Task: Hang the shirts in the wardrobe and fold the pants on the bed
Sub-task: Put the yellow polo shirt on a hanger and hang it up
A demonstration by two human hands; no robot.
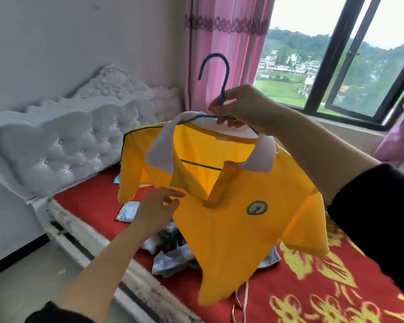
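Yellow shirt sat on the blue hanger, its neck gripped by the right hand at twelve o'clock. The relaxed left hand touched the front. Not yet hung away; pants at seven o'clock lay unfolded on the bed.

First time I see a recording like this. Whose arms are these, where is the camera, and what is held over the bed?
There is no machine: a person works with bare hands, and the single picture comes from a camera worn on the head, looking forward and down. The right grip, a bare hand, pinches a blue hanger below its hook; a yellow polo shirt with a white collar hangs on it. The left grip lightly touches the shirt's front. Below is a bed with a red patterned cover, and on it a heap of pale denim clothes.
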